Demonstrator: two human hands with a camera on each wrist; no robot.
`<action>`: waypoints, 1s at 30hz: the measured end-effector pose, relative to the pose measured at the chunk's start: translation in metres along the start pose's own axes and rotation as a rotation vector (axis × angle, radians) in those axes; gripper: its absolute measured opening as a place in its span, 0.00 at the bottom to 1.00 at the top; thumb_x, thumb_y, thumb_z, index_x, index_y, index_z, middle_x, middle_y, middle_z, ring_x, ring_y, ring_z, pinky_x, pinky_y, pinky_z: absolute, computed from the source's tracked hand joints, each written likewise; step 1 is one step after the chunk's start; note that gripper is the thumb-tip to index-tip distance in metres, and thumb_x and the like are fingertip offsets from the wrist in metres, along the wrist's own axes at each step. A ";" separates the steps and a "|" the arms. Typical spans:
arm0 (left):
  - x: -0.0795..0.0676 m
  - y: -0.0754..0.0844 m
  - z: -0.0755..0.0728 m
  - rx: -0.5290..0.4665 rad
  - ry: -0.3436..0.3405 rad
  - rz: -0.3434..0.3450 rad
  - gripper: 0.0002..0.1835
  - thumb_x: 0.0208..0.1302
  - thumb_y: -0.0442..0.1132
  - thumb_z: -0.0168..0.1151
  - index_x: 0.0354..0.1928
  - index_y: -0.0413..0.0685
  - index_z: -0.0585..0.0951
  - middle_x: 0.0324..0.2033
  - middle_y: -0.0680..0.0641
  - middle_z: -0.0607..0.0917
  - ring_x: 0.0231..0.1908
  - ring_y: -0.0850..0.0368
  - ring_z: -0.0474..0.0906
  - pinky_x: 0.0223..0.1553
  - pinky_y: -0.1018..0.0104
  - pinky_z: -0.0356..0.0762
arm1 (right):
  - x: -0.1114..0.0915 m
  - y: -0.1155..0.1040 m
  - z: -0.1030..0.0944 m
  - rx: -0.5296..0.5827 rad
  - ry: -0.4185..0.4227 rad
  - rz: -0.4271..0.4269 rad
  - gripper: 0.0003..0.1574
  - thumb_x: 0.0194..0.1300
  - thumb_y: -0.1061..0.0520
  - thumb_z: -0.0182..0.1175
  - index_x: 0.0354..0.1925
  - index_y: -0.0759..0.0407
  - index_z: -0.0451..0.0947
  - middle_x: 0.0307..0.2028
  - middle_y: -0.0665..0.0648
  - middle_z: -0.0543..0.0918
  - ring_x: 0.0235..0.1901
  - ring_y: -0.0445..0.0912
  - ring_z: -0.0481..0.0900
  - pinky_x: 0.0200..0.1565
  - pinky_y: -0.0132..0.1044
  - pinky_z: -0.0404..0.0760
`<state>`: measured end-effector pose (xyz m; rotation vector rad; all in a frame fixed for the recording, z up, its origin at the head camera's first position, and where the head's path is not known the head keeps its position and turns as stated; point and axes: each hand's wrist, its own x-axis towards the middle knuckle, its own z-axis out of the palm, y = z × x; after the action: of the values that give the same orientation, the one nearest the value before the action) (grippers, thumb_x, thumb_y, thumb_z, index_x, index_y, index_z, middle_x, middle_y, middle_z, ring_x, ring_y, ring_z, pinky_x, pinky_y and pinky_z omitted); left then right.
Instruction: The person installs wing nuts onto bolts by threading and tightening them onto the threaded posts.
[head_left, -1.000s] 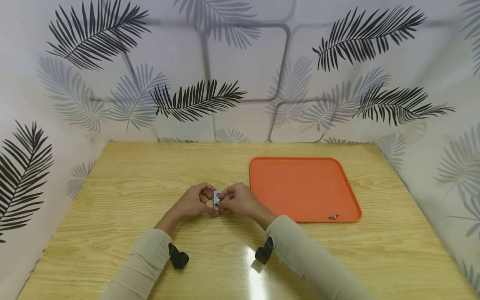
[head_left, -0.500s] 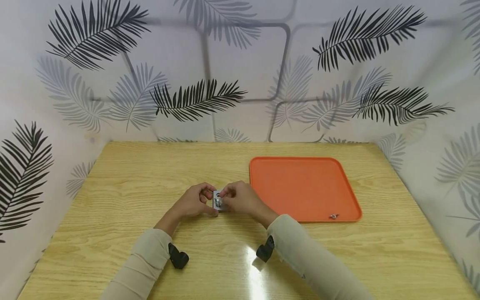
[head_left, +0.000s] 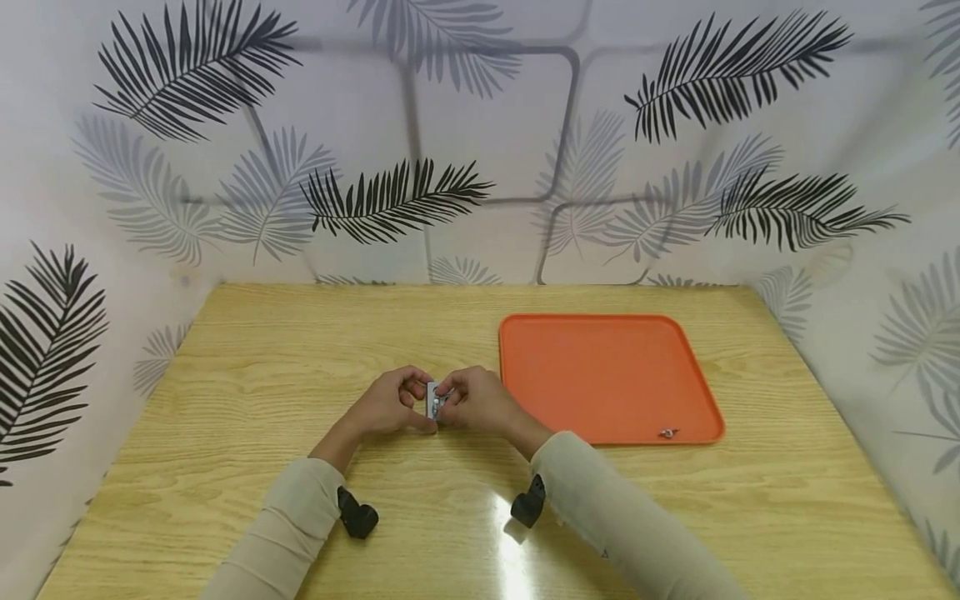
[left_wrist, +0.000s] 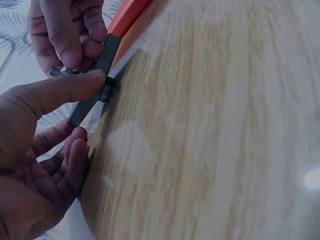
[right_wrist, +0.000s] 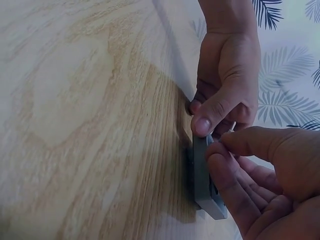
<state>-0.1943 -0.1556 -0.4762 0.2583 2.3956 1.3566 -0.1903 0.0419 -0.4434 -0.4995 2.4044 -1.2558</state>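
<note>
My left hand [head_left: 386, 402] holds a small grey metal plate [head_left: 431, 400] by its edges, thumb on the near side and fingers on the far side. Seen edge-on in the left wrist view, the plate [left_wrist: 111, 51] is tilted just above the wood, a dark bolt head [left_wrist: 106, 93] on its underside. A silver bolt [left_wrist: 54, 71] juts from the upper face, its thread showing. My right hand [head_left: 480, 402] pinches at this bolt with thumb and forefinger; the fingertips hide the part between them. In the right wrist view both hands meet at the plate [right_wrist: 201, 172].
An orange tray [head_left: 592, 375] lies right of the hands, near the right knuckles. In its front right corner sits a small silver piece with side wings [head_left: 667, 432], resembling a wing nut. The wooden table [head_left: 300, 333] meets a leaf-patterned backdrop [head_left: 480, 125] behind and at both sides.
My right fingers drew back to the right of the silver bolt half a second ago, and now close around it again. The left hand and plate stay in place.
</note>
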 end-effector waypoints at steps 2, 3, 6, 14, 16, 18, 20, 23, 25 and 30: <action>0.000 0.000 0.000 0.000 -0.001 0.004 0.33 0.48 0.35 0.79 0.57 0.41 0.75 0.43 0.44 0.78 0.36 0.55 0.68 0.40 0.64 0.70 | 0.000 0.000 0.001 -0.009 0.016 -0.003 0.11 0.58 0.66 0.68 0.42 0.65 0.83 0.30 0.60 0.88 0.25 0.38 0.80 0.29 0.28 0.78; 0.000 0.000 0.000 -0.001 -0.001 0.005 0.33 0.48 0.35 0.79 0.57 0.40 0.75 0.43 0.43 0.78 0.36 0.55 0.68 0.40 0.64 0.70 | 0.000 0.001 0.002 -0.012 0.024 -0.003 0.11 0.58 0.66 0.68 0.41 0.64 0.83 0.30 0.60 0.88 0.25 0.38 0.80 0.29 0.28 0.78; 0.000 0.001 0.000 0.000 -0.001 0.005 0.33 0.48 0.35 0.79 0.57 0.40 0.75 0.43 0.44 0.78 0.36 0.55 0.68 0.40 0.64 0.70 | 0.000 0.001 0.002 -0.024 0.043 -0.005 0.09 0.59 0.64 0.69 0.40 0.64 0.83 0.28 0.59 0.87 0.24 0.38 0.79 0.28 0.28 0.78; 0.000 0.002 -0.001 0.001 0.006 0.008 0.32 0.48 0.35 0.79 0.56 0.41 0.75 0.42 0.44 0.77 0.35 0.55 0.68 0.39 0.65 0.70 | 0.001 -0.001 0.004 -0.073 0.089 0.003 0.07 0.58 0.61 0.72 0.32 0.61 0.82 0.25 0.56 0.86 0.23 0.37 0.77 0.26 0.27 0.75; 0.000 0.002 -0.002 0.000 0.006 0.006 0.32 0.48 0.35 0.79 0.56 0.41 0.75 0.42 0.45 0.77 0.35 0.55 0.68 0.39 0.65 0.70 | 0.001 -0.001 0.004 -0.088 0.090 0.008 0.08 0.58 0.60 0.72 0.30 0.60 0.81 0.25 0.55 0.86 0.23 0.37 0.77 0.26 0.27 0.75; 0.000 0.002 -0.001 -0.003 0.005 0.002 0.32 0.48 0.35 0.79 0.56 0.41 0.75 0.42 0.45 0.77 0.35 0.55 0.68 0.39 0.65 0.70 | 0.000 -0.002 0.003 -0.103 0.086 0.003 0.08 0.57 0.60 0.72 0.29 0.60 0.81 0.25 0.55 0.86 0.23 0.37 0.77 0.26 0.28 0.75; 0.000 0.001 -0.001 -0.002 0.004 -0.001 0.32 0.48 0.35 0.79 0.56 0.41 0.75 0.42 0.45 0.78 0.35 0.55 0.68 0.39 0.65 0.70 | 0.000 -0.003 0.001 -0.127 0.084 -0.010 0.08 0.57 0.59 0.72 0.29 0.60 0.81 0.26 0.55 0.86 0.24 0.38 0.78 0.27 0.28 0.76; 0.000 0.001 -0.001 0.004 0.003 -0.012 0.32 0.48 0.36 0.79 0.56 0.42 0.75 0.43 0.45 0.78 0.35 0.55 0.68 0.40 0.65 0.70 | 0.000 -0.005 -0.003 -0.165 0.077 -0.037 0.06 0.58 0.61 0.71 0.32 0.60 0.82 0.29 0.55 0.86 0.27 0.39 0.80 0.31 0.29 0.78; 0.000 0.001 -0.001 0.009 0.003 -0.017 0.33 0.48 0.36 0.79 0.57 0.42 0.75 0.43 0.45 0.77 0.35 0.55 0.68 0.40 0.65 0.70 | 0.000 -0.008 -0.006 -0.194 0.070 -0.051 0.04 0.60 0.63 0.69 0.34 0.60 0.82 0.30 0.55 0.87 0.29 0.39 0.81 0.34 0.29 0.80; 0.000 0.002 -0.001 0.005 -0.006 -0.009 0.33 0.48 0.36 0.79 0.57 0.41 0.75 0.43 0.44 0.77 0.35 0.54 0.67 0.39 0.64 0.70 | 0.000 -0.011 -0.009 -0.237 0.044 -0.071 0.06 0.60 0.66 0.66 0.38 0.60 0.83 0.32 0.56 0.87 0.30 0.40 0.82 0.34 0.30 0.81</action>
<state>-0.1950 -0.1555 -0.4740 0.2522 2.3927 1.3448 -0.1937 0.0425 -0.4297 -0.6365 2.6087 -1.0240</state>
